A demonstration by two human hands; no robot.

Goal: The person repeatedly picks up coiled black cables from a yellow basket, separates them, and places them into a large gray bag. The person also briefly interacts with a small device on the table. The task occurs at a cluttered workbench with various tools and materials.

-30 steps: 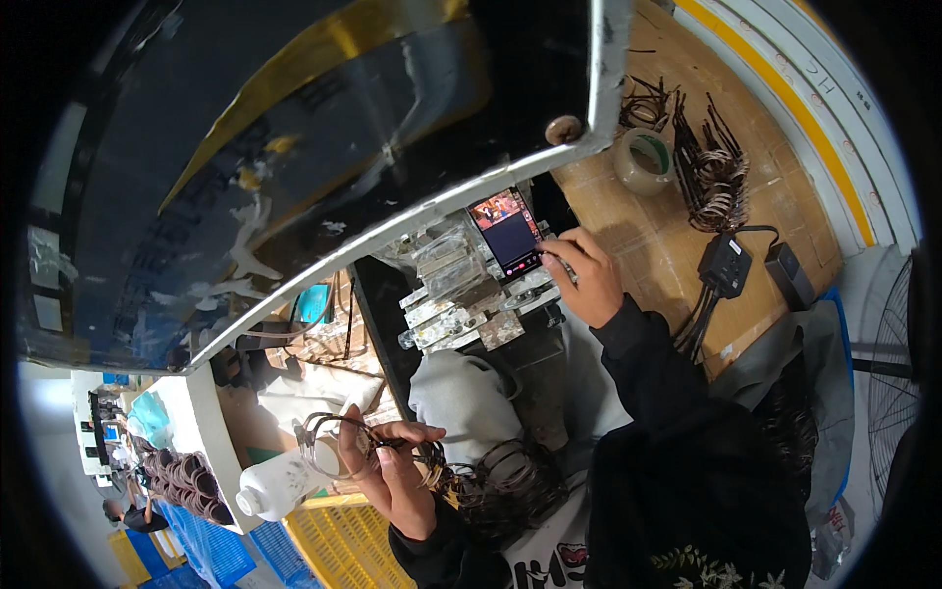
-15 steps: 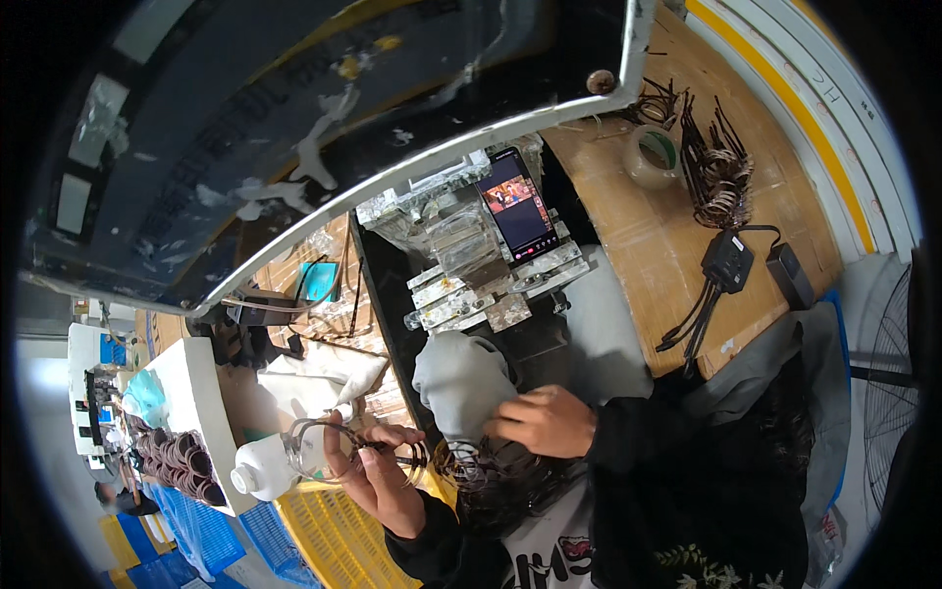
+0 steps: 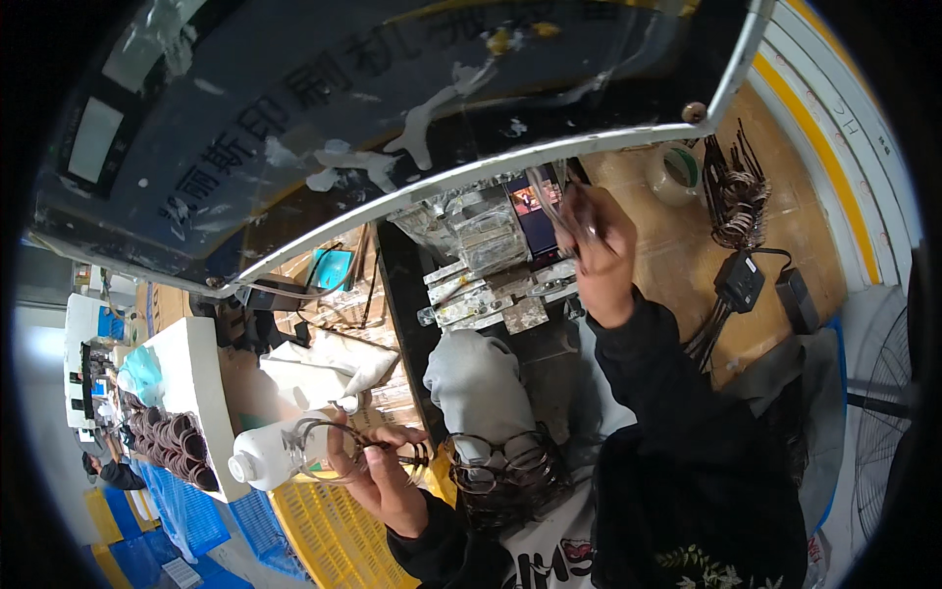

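Observation:
My left hand [image 3: 386, 483] is closed round several thin round eyeglass frames [image 3: 316, 454], beside a white plastic bottle [image 3: 263, 469]. My right hand [image 3: 606, 257] is raised in front of a lit phone [image 3: 533, 211], its fingers closed on a brown eyeglass frame [image 3: 581, 211] that is smeared by motion. On my lap, next to my grey-clad knee [image 3: 476, 378], lies a heap of more round glasses frames [image 3: 500, 459]. The phone leans on a paint-splashed metal fixture [image 3: 489, 240] beyond my knees.
A dark machine panel [image 3: 324, 128] with a white rim hangs overhead. On the right, a cardboard-covered table [image 3: 638, 172] bears a tape roll [image 3: 677, 175], bundled glasses frames [image 3: 738, 201] and a black adapter [image 3: 738, 282]. Yellow crates [image 3: 329, 530] stand lower left. A person [image 3: 118, 473] is far left.
My right hand has risen from my lap to the phone with a glasses frame in it. My left hand keeps its frames. The view has shifted slightly.

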